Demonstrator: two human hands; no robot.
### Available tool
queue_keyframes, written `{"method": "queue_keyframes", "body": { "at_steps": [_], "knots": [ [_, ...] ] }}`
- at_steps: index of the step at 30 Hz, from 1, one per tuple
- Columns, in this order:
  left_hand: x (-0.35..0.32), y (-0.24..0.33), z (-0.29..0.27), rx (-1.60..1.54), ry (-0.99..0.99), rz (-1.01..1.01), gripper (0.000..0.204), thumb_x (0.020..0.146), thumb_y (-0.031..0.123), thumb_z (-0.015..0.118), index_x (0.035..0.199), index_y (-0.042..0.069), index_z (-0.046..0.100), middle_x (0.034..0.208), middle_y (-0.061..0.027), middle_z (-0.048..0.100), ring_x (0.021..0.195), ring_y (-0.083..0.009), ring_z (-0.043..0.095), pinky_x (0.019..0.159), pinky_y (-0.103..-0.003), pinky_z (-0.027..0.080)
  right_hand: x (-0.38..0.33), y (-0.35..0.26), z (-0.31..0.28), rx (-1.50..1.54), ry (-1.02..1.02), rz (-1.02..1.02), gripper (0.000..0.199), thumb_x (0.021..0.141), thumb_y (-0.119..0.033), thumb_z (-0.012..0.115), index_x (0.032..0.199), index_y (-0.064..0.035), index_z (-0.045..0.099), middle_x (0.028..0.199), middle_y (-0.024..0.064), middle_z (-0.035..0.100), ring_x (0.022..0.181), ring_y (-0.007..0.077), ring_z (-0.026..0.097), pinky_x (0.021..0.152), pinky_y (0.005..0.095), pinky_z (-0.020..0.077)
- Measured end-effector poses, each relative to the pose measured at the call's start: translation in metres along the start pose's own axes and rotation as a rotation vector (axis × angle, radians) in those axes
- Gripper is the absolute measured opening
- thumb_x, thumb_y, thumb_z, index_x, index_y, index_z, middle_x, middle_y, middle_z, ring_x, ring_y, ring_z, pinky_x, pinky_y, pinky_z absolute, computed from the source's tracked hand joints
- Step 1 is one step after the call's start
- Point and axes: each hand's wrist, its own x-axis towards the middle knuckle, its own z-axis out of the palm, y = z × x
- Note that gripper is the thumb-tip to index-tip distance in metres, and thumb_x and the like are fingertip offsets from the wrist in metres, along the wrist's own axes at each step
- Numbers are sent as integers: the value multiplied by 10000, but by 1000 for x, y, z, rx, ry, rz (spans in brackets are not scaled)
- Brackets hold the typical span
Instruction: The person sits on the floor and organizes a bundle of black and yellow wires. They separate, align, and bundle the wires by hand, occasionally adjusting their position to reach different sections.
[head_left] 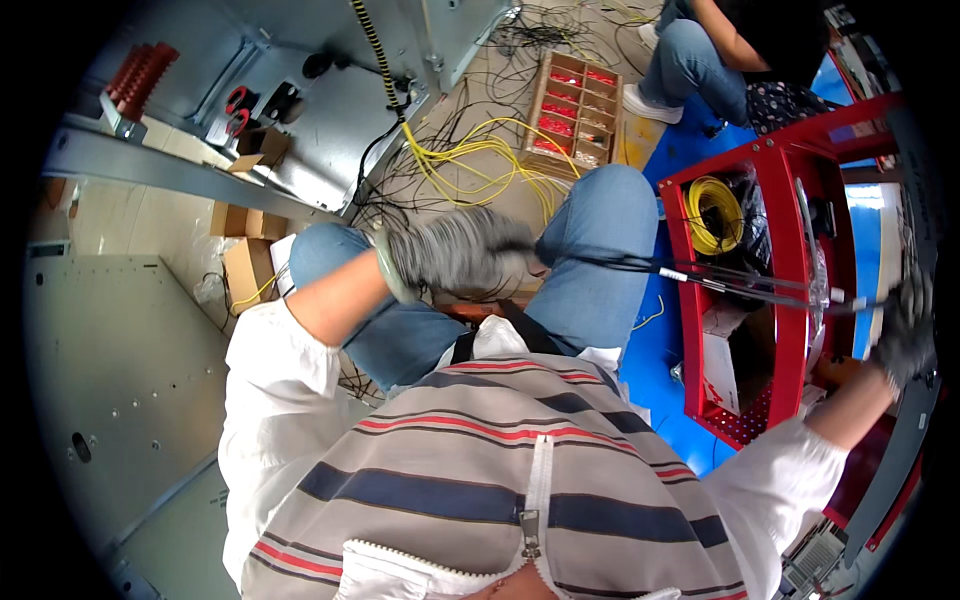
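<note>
A bundle of thin black wires (640, 264) with white marker sleeves runs sideways across my lap, stretched between my two hands. At its left end my left hand (455, 250), in a grey striped glove and blurred by motion, closes round the wires above my thighs. Far out to the right my right hand (905, 325), in a dark grey glove, grips the other end beside a red cart (690, 330). The wires pass in front of the cart's open shelves. What lies inside each fist is hidden.
A compartmented wooden box (538, 105) of small red parts stands on the floor ahead. Yellow cables (430, 165) and black wires are strewn near a metal cabinet (330, 125). The cart holds a yellow cable coil (700, 215). Another person (685, 60) crouches at far right.
</note>
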Motion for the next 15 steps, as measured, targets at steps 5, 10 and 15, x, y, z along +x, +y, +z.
{"method": "queue_keyframes", "body": {
  "at_steps": [5,10,15],
  "knots": [
    [-22,-82,-25,-261,344,-485,177,724,103,603,885,52,551,652,-41,551,587,-107,519,537,-258,426,-97,-131,1,455,635,576,357,841,-79,328,1183,16,367,1161,99,476,1043,169,477,945,298,341],
    [-16,-122,-24,50,305,-497,261,665,61,587,922,56,542,744,-94,592,709,-187,566,670,-284,434,-190,-67,-120,88,748,715,392,837,-80,316,1221,1,320,1231,142,398,1103,228,427,942,324,341],
    [-30,-163,-20,-144,352,-565,259,676,61,575,933,45,543,741,-87,583,673,-160,555,637,-281,436,-291,-21,-187,208,1313,950,391,841,-176,340,1196,-14,369,1172,101,458,1050,242,463,896,395,355]
  ]
}}
